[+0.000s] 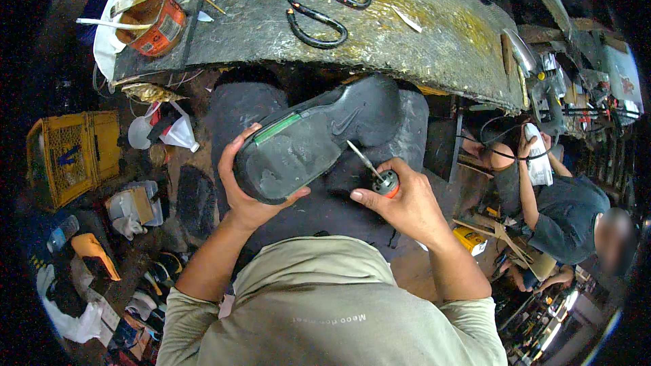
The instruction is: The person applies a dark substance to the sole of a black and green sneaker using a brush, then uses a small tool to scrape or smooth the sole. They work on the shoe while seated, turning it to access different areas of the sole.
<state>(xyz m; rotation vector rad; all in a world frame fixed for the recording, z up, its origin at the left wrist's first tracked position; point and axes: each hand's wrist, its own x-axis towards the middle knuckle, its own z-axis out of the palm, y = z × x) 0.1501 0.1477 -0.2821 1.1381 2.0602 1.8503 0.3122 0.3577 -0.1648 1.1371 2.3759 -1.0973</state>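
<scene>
A black shoe sole (288, 156) lies tilted above my lap, its wide forefoot end toward me and the cupped heel end up at the right. A green strip runs along its left edge. My left hand (247, 179) grips the forefoot end, thumb on the near edge and fingers round the left side. In my right hand (410, 203) is a black and orange hand-held rotary tool (386, 181) with a thin pale pointed bit. The bit points up toward the sole's right edge; whether it touches, I cannot tell. My right palm hides most of the tool's body.
A worn workbench (251, 37) bears black-handled scissors (319, 10) and an orange tin (157, 30) holding a brush or stick. A yellow crate (71, 156) stands left among clutter and shoes. At the right, another person (563, 210) handles something white.
</scene>
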